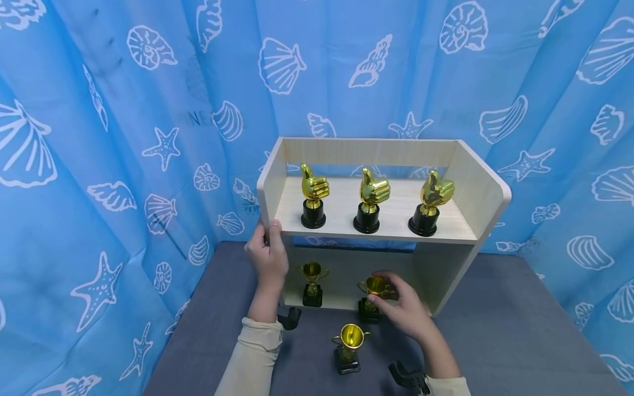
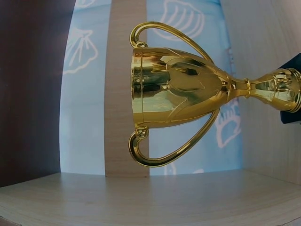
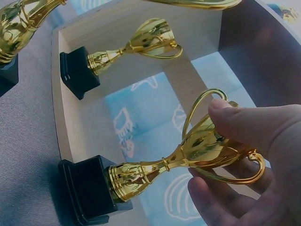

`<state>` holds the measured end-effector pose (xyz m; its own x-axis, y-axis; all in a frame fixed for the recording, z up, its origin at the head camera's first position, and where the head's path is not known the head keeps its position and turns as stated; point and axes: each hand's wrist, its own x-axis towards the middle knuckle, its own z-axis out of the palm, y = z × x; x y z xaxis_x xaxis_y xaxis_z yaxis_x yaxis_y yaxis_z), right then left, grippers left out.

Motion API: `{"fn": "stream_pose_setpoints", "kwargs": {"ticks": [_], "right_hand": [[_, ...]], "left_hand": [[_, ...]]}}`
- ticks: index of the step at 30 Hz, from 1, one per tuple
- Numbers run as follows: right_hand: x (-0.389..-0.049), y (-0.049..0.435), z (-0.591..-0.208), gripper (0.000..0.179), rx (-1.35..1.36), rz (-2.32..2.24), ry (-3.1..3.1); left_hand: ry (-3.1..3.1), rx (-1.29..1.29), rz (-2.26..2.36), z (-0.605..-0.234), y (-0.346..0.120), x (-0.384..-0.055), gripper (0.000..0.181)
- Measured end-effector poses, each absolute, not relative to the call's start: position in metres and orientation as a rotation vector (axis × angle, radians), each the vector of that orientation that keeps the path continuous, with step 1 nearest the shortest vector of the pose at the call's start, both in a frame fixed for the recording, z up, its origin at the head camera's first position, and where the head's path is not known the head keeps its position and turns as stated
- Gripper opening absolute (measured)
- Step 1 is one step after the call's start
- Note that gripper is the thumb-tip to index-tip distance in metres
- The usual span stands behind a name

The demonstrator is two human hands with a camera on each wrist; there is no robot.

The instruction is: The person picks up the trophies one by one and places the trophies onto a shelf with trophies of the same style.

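Meanwhile, the right hand (image 1: 403, 311) pinches a gold cup trophy (image 1: 372, 297) at the shelf's (image 1: 487, 190) lower front edge; the left hand (image 1: 267, 254) grips its left panel.

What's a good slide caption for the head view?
Right hand grips a gold cup trophy at the shelf; left hand steadies it.

Both arms wear cream long sleeves ending at the wrist. The left hand (image 1: 268, 254) and right hand (image 1: 403, 309) are bare. A black camera mount sits by each wrist.

Gold cup (image 2: 174, 92) inside wooden shelf (image 2: 150, 197), seemingly.
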<state>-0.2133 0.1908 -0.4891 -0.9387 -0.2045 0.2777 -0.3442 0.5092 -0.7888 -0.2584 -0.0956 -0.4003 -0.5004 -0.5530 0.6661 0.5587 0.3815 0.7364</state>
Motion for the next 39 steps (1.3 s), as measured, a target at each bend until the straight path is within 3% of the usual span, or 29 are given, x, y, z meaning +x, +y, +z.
{"fn": "stream_pose_setpoints", "kwargs": {"ticks": [8,39], "right_hand": [[-0.218,0.190,-0.491,0.046,0.506,1.445,-2.561],[-0.234,0.181,-0.494,0.048,0.466,1.507,-2.553]], "left_hand": [[-1.594,-0.039,-1.348,-0.380,-0.090,-0.239,0.026],[-1.608,-0.025,-1.362,-0.389,-0.092,-0.247,0.028]]}}
